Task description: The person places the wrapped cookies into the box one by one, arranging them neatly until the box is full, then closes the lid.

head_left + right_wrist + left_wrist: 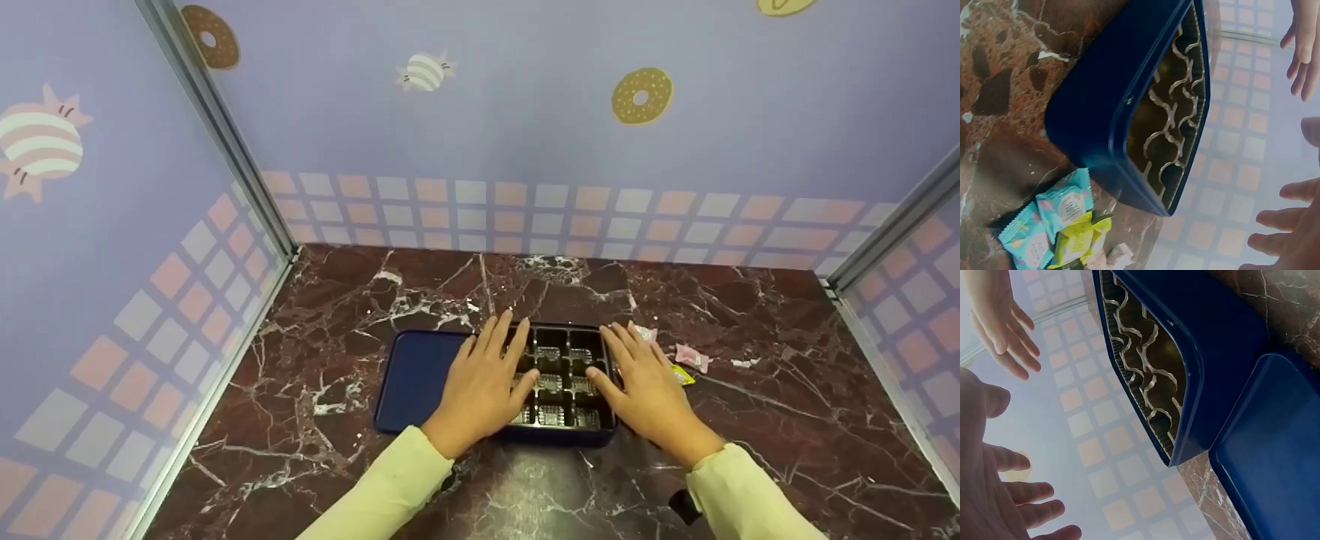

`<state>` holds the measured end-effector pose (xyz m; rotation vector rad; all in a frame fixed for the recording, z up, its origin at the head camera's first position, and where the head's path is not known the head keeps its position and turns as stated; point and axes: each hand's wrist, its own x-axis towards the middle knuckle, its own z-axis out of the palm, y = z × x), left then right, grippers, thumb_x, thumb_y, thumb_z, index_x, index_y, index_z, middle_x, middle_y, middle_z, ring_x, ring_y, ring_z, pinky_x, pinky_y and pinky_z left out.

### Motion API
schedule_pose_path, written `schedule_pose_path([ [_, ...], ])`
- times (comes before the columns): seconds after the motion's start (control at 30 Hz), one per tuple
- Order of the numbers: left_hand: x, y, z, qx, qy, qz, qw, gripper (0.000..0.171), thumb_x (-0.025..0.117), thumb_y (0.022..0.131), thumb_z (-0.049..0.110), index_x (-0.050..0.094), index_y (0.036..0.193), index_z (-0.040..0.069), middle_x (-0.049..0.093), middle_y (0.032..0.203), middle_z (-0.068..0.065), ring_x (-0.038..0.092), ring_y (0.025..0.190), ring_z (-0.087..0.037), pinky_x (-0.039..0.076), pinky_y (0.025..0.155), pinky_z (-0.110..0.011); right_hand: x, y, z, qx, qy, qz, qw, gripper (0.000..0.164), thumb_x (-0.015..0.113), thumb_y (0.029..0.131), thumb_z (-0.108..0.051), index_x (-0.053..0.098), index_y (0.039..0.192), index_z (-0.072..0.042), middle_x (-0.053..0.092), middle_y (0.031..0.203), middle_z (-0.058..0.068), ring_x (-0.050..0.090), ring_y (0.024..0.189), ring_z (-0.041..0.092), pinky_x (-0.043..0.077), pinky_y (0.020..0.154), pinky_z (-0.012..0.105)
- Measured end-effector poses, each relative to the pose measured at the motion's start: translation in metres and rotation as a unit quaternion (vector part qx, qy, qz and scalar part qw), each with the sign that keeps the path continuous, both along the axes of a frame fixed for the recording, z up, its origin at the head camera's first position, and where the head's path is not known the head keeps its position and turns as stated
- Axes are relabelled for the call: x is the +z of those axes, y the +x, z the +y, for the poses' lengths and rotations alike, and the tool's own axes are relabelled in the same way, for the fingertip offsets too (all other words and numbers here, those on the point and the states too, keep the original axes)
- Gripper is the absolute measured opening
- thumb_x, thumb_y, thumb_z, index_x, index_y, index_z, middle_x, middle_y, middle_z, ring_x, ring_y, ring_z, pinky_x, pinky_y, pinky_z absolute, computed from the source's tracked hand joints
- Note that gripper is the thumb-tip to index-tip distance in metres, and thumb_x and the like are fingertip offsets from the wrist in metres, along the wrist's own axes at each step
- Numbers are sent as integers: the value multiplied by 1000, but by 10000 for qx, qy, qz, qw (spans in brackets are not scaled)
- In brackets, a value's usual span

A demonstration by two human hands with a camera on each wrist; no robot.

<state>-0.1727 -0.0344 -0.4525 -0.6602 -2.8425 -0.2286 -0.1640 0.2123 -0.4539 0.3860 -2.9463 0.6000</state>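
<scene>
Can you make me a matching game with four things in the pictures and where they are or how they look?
Things:
1. lid
2. divided tray
3. wrapped packets
4. left hand

Places and states:
A. inside the blue box
B. open, with fingers spread
C. beside the box, on its right in the head view
D. beside the box, on its left in the head view

Right pairs: 1-D, 2-A, 3-C, 4-B
</scene>
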Motion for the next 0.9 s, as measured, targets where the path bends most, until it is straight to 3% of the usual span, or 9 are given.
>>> schedule_pose_path([
  [0.47,-10,-2,-1,44,154,-178,9997,58,30,104,42,20,156,17,23,160,-9,34,144,-27,39,107,-48,-18,1,18,-347,-302,555,9974,54,61,94,-33,48,141,-8,56,136,17,52,124,37,39,102,56],
  [0.7,-18,-1,-3,119,216,-316,9992,57,31,104,40,24,155,16,23,160,-11,34,143,-29,39,107,-47,-27,4,21,-415,-386,332,9978,53,63,93,-31,50,139,-7,58,133,18,54,121,40,42,99,57],
  [0.9,-23,-2,-4,130,206,-229,9994,55,31,104,38,27,154,15,27,159,-11,36,142,-29,40,106,-47,-30,6,22,-475,-502,317,9971,52,64,93,-30,51,137,-7,59,130,20,56,119,42,42,97,58],
])
